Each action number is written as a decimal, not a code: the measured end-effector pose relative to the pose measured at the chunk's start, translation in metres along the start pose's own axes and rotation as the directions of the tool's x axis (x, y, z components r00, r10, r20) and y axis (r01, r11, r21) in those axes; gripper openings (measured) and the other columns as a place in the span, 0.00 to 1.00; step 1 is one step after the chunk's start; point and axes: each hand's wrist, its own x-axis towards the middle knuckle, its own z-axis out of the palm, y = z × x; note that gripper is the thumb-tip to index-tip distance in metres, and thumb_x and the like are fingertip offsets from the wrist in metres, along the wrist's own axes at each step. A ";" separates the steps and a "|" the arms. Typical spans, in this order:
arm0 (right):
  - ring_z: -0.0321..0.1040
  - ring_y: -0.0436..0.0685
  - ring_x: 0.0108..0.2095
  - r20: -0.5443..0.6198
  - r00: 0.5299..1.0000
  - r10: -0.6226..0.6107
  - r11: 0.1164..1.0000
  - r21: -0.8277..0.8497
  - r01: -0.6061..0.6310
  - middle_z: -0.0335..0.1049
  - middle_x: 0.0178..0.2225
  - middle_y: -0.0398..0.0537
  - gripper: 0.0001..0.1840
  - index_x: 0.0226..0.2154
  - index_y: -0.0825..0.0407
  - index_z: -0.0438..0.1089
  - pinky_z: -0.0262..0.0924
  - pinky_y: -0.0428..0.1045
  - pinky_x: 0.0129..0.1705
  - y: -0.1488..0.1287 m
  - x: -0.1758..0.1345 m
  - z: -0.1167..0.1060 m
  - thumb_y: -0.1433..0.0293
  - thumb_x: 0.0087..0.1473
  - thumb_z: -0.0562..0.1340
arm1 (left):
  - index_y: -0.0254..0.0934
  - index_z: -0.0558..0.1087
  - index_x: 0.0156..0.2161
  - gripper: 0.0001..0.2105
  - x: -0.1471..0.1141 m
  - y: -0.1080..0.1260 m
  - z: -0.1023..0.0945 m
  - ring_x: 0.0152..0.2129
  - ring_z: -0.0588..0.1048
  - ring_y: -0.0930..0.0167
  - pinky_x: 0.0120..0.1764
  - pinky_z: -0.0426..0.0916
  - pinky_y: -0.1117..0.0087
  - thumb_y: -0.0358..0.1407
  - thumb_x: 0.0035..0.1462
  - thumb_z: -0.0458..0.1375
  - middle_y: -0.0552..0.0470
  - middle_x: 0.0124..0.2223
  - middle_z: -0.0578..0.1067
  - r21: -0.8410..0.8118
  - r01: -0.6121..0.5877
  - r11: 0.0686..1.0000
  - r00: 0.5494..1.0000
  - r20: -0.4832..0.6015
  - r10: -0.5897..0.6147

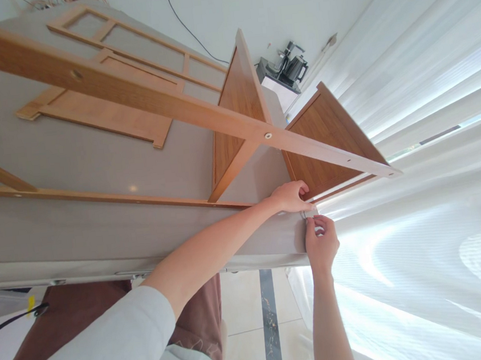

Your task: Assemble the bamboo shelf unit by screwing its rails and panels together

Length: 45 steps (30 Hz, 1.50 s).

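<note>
Both hands (307,219) pinch wooden frame's (261,135) corner

whatever the right hand (321,241) pinches at the corner of the worktop (99,229) is too small to make out, and its fingertips cover it. the left hand (290,196) curls over the lower end of a wooden rail (96,196), hiding where rail and walnut panel (326,142) meet. the long wooden frame (137,93) runs out past the left edge. the dark appliance (291,68) by the wall is too far off to identify. both arms are cut off by the bottom edge.
</note>
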 end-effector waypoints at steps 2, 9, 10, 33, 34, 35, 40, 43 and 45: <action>0.69 0.55 0.34 -0.001 1.000 -0.005 1.000 -0.007 0.005 0.76 0.39 0.51 0.19 0.41 0.50 0.69 0.62 0.50 0.38 0.000 0.000 0.000 0.53 0.59 0.58 | 0.42 0.68 0.51 0.28 0.000 0.000 0.000 0.49 0.75 0.66 0.51 0.69 0.69 0.50 0.47 0.67 0.53 0.55 0.75 -0.002 -0.001 1.000 1.000 -0.001 0.001; 0.70 0.55 0.35 -0.009 0.998 -0.066 0.997 -0.048 0.065 0.75 0.38 0.50 0.16 0.42 0.50 0.68 0.61 0.50 0.38 0.000 0.000 0.001 0.56 0.60 0.58 | 0.41 0.69 0.50 0.27 0.000 0.000 -0.001 0.49 0.75 0.66 0.50 0.69 0.68 0.50 0.46 0.67 0.54 0.55 0.75 -0.013 0.000 1.000 1.000 -0.005 0.000; 0.70 0.55 0.36 -0.011 0.997 -0.079 0.995 -0.057 0.078 0.75 0.39 0.50 0.15 0.42 0.50 0.68 0.61 0.50 0.38 0.000 0.000 0.001 0.56 0.60 0.57 | 0.41 0.69 0.50 0.27 0.000 0.000 -0.001 0.49 0.75 0.66 0.50 0.69 0.68 0.50 0.46 0.67 0.54 0.54 0.76 -0.014 0.000 1.000 1.000 -0.005 0.000; 0.71 0.56 0.31 0.149 0.974 0.170 0.968 0.161 -0.193 0.78 0.30 0.49 0.25 0.36 0.53 0.73 0.61 0.49 0.34 0.014 0.025 -0.005 0.49 0.47 0.67 | 0.41 0.68 0.49 0.27 -0.002 0.002 -0.001 0.49 0.75 0.67 0.51 0.69 0.68 0.49 0.46 0.67 0.54 0.54 0.76 -0.015 0.002 1.000 1.000 -0.009 -0.003; 0.71 0.56 0.31 0.158 0.971 0.182 0.961 0.180 -0.210 0.78 0.29 0.49 0.26 0.37 0.53 0.73 0.62 0.49 0.34 0.016 0.026 -0.005 0.48 0.46 0.67 | 0.42 0.68 0.49 0.27 -0.002 0.002 -0.001 0.49 0.75 0.67 0.51 0.69 0.69 0.49 0.46 0.67 0.54 0.54 0.76 -0.015 0.004 1.000 1.000 -0.010 -0.004; 0.71 0.56 0.31 0.164 0.967 0.194 0.955 0.195 -0.224 0.79 0.29 0.49 0.27 0.37 0.53 0.74 0.62 0.49 0.34 0.018 0.027 -0.005 0.48 0.46 0.68 | 0.42 0.68 0.49 0.27 -0.002 0.002 -0.001 0.49 0.75 0.67 0.51 0.69 0.69 0.49 0.47 0.67 0.54 0.54 0.76 -0.013 0.005 1.000 1.000 -0.010 -0.005; 0.73 0.57 0.32 0.175 0.961 0.216 0.939 0.233 -0.253 0.79 0.31 0.50 0.26 0.37 0.53 0.72 0.63 0.49 0.35 0.022 0.026 -0.004 0.48 0.46 0.68 | 0.42 0.68 0.50 0.27 -0.001 0.002 -0.001 0.50 0.75 0.67 0.52 0.69 0.68 0.49 0.47 0.67 0.54 0.54 0.75 -0.008 0.004 1.000 1.000 -0.009 -0.004; 0.73 0.57 0.34 0.151 0.971 0.186 0.953 0.215 -0.216 0.79 0.33 0.51 0.25 0.37 0.53 0.72 0.64 0.50 0.36 0.019 0.020 -0.005 0.49 0.48 0.67 | 0.41 0.68 0.50 0.27 0.000 0.001 0.000 0.50 0.75 0.67 0.52 0.68 0.68 0.50 0.47 0.67 0.54 0.54 0.75 -0.007 0.001 1.000 1.000 -0.008 -0.001; 0.72 0.56 0.35 0.120 0.982 0.149 0.968 0.185 -0.169 0.78 0.36 0.51 0.23 0.38 0.52 0.72 0.63 0.49 0.36 0.014 0.014 -0.005 0.50 0.50 0.66 | 0.41 0.68 0.50 0.27 0.000 0.001 0.000 0.49 0.75 0.67 0.52 0.69 0.68 0.50 0.47 0.67 0.54 0.54 0.75 -0.008 0.001 1.000 1.000 -0.005 -0.001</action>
